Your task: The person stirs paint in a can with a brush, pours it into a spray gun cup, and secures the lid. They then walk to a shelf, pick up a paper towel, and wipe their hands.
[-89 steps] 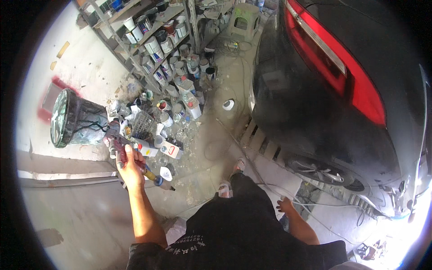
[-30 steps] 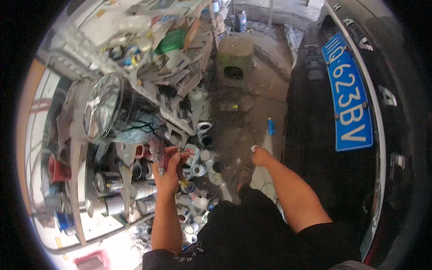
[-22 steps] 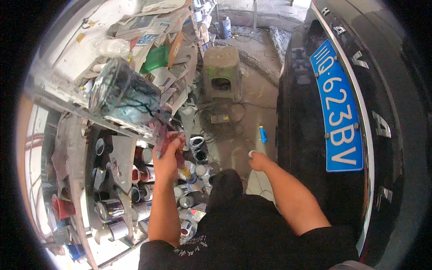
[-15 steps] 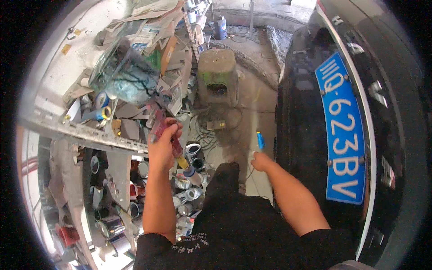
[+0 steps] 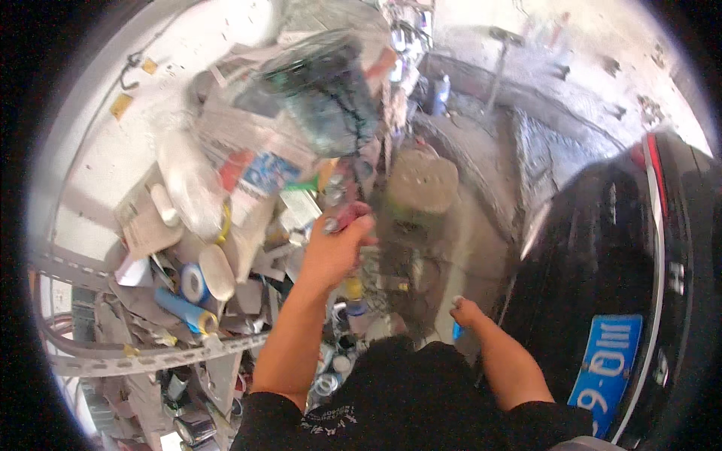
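Observation:
My left hand (image 5: 340,244) is closed around the reddish body of a spray gun (image 5: 347,194). A large, clear, stained cup (image 5: 323,98) tops the gun, and below the hand its lower end shows a yellow and blue part. Paper lies behind the cup on the shelf. Lower and to the right, my right hand (image 5: 468,311) is closed on a small blue tool (image 5: 457,329); most of the tool is hidden by the fingers. This hand is between my body and the rear of a black car (image 5: 556,301).
A cluttered metal-edged shelf (image 5: 226,344) on the left holds newspapers, a blue roll (image 5: 180,310) and a tape roll (image 5: 193,283). Cans stand below it. Ahead are a worn stool (image 5: 423,180) and a blue bottle (image 5: 441,95). The car borders the right side.
The view has swung so the car sits farther right and more of the shelf shows. My left hand has raised the spray gun forward. The blue tool, upright before, now points down from my right hand.

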Available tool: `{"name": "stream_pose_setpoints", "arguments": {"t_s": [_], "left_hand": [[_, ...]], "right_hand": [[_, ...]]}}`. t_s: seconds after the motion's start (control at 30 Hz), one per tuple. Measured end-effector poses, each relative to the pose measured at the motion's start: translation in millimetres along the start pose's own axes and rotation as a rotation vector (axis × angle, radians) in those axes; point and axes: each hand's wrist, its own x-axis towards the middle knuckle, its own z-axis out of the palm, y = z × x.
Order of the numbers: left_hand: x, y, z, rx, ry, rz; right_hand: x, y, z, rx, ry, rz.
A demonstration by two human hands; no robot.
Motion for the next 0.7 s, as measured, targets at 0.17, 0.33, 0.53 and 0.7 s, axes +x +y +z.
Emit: {"name": "stream_pose_setpoints", "arguments": {"t_s": [0.17, 0.33, 0.53, 0.7], "left_hand": [[79.3, 48.1, 44.1, -0.03, 0.006, 0.079], [177.7, 98.2, 66.9, -0.247, 0.103, 0.167], [303.6, 171.9, 41.9, -0.19, 0.242, 0.218], [410.9, 204.4, -1.6, -0.047, 0.434, 0.159]], "right_hand": [[46.2, 16.5, -42.9, -0.089, -0.001, -0.018], [87.0, 18.7, -100.5, -0.141, -0.119, 0.034], [158.8, 35.7, -144.6, -0.121, -0.016, -0.041], [206.9, 53.6, -188.7, -0.575, -0.299, -0.275]]}}
